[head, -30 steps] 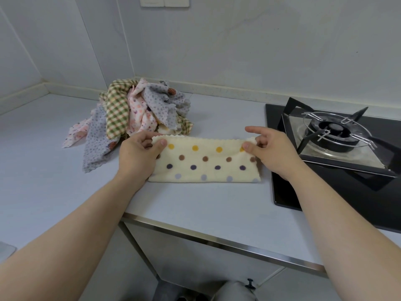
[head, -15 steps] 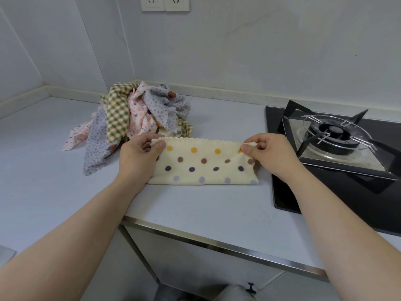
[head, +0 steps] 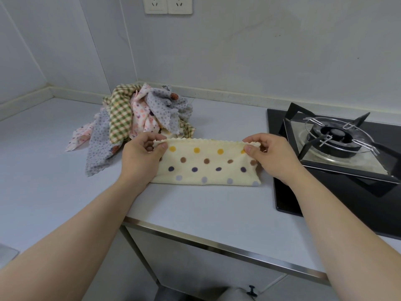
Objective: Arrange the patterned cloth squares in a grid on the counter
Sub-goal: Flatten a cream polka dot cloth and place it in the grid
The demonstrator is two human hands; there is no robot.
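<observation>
A cream cloth with coloured polka dots (head: 206,165) lies folded in half on the grey counter (head: 195,213), its scalloped edge at the far side. My left hand (head: 141,158) pinches its far left corner between thumb and fingers. My right hand (head: 271,157) pinches the far right corner the same way. The far edge is pulled taut and lifted slightly between both hands. Behind my left hand sits a crumpled pile of cloths (head: 138,118): green check, pink floral and grey dotted.
A black gas hob (head: 325,192) with a metal burner and pan support (head: 338,135) lies right of the cloth, close to my right hand. The counter's steel front edge (head: 217,244) runs below. Tiled walls with sockets (head: 168,5) stand behind.
Both hands have closed into pinches on the cloth's far corners and raised that edge a little; the right index finger, earlier stretched out, has curled in.
</observation>
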